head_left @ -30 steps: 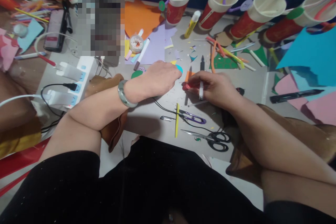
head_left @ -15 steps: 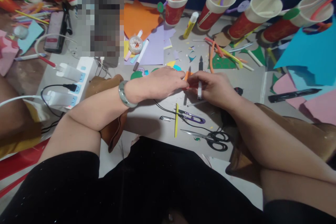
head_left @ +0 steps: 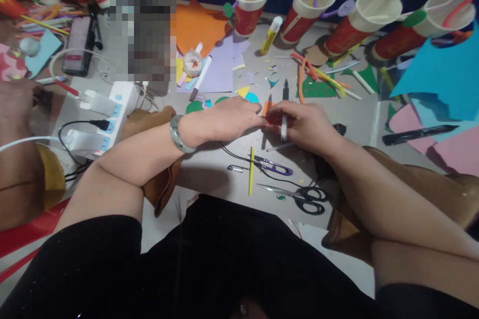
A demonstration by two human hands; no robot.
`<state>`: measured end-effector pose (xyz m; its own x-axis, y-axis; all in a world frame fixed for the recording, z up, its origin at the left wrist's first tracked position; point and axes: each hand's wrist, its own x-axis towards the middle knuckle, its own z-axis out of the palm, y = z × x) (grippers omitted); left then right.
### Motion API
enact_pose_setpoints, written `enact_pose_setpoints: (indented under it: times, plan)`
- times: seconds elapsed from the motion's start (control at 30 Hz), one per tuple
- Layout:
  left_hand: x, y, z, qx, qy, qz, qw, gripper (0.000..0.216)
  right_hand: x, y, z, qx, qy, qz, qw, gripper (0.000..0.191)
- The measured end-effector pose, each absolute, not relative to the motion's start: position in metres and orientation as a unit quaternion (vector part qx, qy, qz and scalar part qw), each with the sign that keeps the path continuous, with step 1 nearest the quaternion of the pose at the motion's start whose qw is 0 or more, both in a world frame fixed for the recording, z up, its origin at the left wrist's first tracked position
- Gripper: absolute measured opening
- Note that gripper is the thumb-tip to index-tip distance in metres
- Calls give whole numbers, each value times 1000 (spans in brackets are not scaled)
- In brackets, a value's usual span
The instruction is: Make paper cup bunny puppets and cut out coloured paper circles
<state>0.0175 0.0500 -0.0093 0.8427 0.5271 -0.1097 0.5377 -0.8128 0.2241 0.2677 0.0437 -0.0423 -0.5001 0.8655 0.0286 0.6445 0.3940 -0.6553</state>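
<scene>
My left hand [head_left: 232, 118], with a bangle on its wrist, is closed, its thumb and fingertips pinching a small reddish piece [head_left: 267, 122]. My right hand [head_left: 309, 124] meets it from the right, its fingertips closed at the same piece. A slim black-and-white pen-like tool [head_left: 284, 129] rests in the right hand's grip, its dark pointed end directed away from me. Just beyond the fingertips lies a bit of orange paper [head_left: 268, 107]. Round green and blue paper cutouts [head_left: 251, 97] lie past my left hand. What exactly the fingertips hold is partly hidden.
Nearer me lie black-handled scissors [head_left: 312, 200], purple thread snips [head_left: 275, 164] and a yellow strip [head_left: 251, 172]. Red-and-white paper cups [head_left: 250, 15] line the back. At left are a power strip [head_left: 119, 109] and another person's arm [head_left: 17, 159]. A glue stick [head_left: 271, 35] stands behind.
The other person's arm at the left edge has moved up and further into view beside the power strip. My two hands and the things in them have hardly shifted.
</scene>
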Motion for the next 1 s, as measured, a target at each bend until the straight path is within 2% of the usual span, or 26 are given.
enact_pose_setpoints:
  times: [0.6,0.77,0.87,1.0]
  plan:
    - [15,46,-7,957,273,-28,94,40,268,46,-44,-472,-813,294,174,19]
    - [11,43,-2,957,271,-35,93,48,273,49,-32,-442,-807,351,173,28]
    - [9,41,0,959,267,-34,91,50,277,49,-21,-443,-783,384,209,34]
    - [7,38,0,960,265,-36,84,53,278,47,-16,-472,-694,449,307,50]
